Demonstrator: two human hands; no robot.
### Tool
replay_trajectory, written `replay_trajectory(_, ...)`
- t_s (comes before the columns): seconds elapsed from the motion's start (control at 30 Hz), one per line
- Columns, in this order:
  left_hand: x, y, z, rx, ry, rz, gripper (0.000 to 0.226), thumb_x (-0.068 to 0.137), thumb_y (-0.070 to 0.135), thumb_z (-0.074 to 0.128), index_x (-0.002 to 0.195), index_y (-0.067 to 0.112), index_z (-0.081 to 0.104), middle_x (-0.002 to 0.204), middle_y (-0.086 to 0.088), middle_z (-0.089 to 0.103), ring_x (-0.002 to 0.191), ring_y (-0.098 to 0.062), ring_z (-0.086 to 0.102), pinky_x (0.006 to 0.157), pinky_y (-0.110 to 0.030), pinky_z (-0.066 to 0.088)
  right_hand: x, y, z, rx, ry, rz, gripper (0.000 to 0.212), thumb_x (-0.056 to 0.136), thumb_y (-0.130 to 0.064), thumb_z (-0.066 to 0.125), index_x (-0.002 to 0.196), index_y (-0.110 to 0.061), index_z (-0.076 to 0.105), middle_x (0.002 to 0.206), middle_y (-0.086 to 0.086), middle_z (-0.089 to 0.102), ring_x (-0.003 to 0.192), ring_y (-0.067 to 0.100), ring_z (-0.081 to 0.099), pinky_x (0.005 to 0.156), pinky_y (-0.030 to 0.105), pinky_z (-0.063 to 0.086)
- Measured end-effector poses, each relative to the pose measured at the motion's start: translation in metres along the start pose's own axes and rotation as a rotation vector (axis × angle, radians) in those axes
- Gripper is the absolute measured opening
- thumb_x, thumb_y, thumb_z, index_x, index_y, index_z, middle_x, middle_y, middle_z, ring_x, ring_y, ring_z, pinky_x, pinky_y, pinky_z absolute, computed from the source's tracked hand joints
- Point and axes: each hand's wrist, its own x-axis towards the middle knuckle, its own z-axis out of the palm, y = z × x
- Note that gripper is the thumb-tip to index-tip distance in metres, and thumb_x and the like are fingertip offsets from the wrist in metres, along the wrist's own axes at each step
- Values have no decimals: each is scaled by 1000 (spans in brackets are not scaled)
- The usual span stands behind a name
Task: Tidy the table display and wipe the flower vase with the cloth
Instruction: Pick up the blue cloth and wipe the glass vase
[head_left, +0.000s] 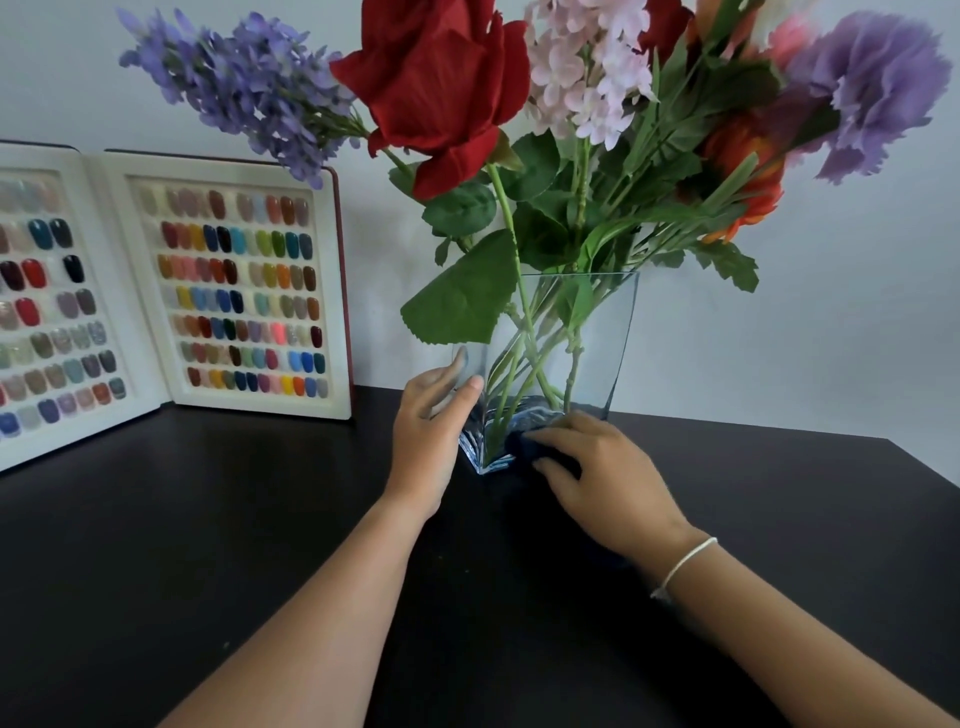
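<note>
A clear, blue-tinted glass vase with angled sides stands on the black table, filled with artificial flowers in red, purple, pink and orange. My left hand grips the vase's left edge, thumb on the front face. My right hand presses a dark blue cloth against the lower front of the vase near its base. Most of the cloth is hidden under my fingers.
An open nail-colour sample book stands upright at the back left, leaning near the white wall. The table's right edge runs diagonally at the far right. A white bracelet sits on my right wrist.
</note>
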Motion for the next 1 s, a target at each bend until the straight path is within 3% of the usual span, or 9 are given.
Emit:
replay_trajectory(0.1, 1, -1, -1, -10, -11, 3, 28, 86, 29, 59, 112, 41, 56, 117, 7, 51, 108, -4, 56, 100, -36, 46, 12, -9, -19, 136, 248, 2, 25, 85, -16, 58, 109, -16, 64, 102, 2, 62, 93, 23, 57, 75, 29, 43)
replay_trajectory(0.2, 1, -1, -1, -28, -27, 8, 28, 88, 27, 55, 113, 42, 54, 114, 6, 50, 85, 12, 59, 78, -18, 50, 33, -22, -36, 200, 476, -38, 28, 85, -15, 56, 112, -12, 62, 103, 4, 60, 93, 22, 56, 79, 29, 43)
replay_trajectory(0.3, 2, -2, 0, -43, -14, -2, 30, 92, 19, 51, 112, 40, 54, 109, 9, 48, 73, 17, 58, 65, -8, 48, 47, -34, -33, 119, 506, -87, 29, 85, -15, 55, 114, -11, 61, 108, 7, 61, 94, 28, 55, 76, 30, 43)
replay_trajectory(0.37, 2, -2, -1, -41, -7, -3, 33, 93, 14, 49, 116, 37, 55, 110, 8, 48, 74, 16, 59, 67, -9, 49, 46, -36, -21, 25, 456, -147, 28, 84, -14, 58, 111, -9, 63, 106, 10, 62, 85, 33, 55, 68, 33, 46)
replay_trajectory(0.43, 2, -3, -1, -33, -4, -5, 35, 93, 12, 47, 118, 34, 57, 112, 8, 49, 89, 9, 60, 83, -19, 51, 35, -33, -8, -34, 376, -194, 27, 82, -13, 60, 108, -10, 65, 100, 11, 64, 76, 35, 55, 60, 39, 49)
replay_trajectory(0.53, 1, -1, -1, 3, 0, -24, 38, 92, 11, 48, 108, 44, 58, 117, 9, 50, 111, -5, 53, 107, -38, 40, 13, -21, 6, -77, 198, -182, 28, 81, -13, 60, 108, -13, 66, 98, 9, 65, 79, 35, 56, 62, 45, 51)
replay_trajectory(0.7, 0, -2, -2, 49, -22, -45, 39, 92, 16, 47, 106, 51, 55, 115, 19, 48, 113, -2, 49, 110, -41, 36, 5, -6, 13, -152, -223, -38, 32, 90, -27, 47, 121, -27, 55, 118, -3, 54, 109, 23, 49, 83, 39, 47)
replay_trajectory(1.0, 3, -5, -4, 32, -33, -32, 32, 91, 25, 51, 100, 55, 58, 117, 18, 48, 121, -10, 48, 110, -45, 35, 10, 23, 1, -143, -299, 192, 31, 89, -33, 47, 119, -30, 55, 125, -8, 51, 111, 21, 51, 82, 36, 44)
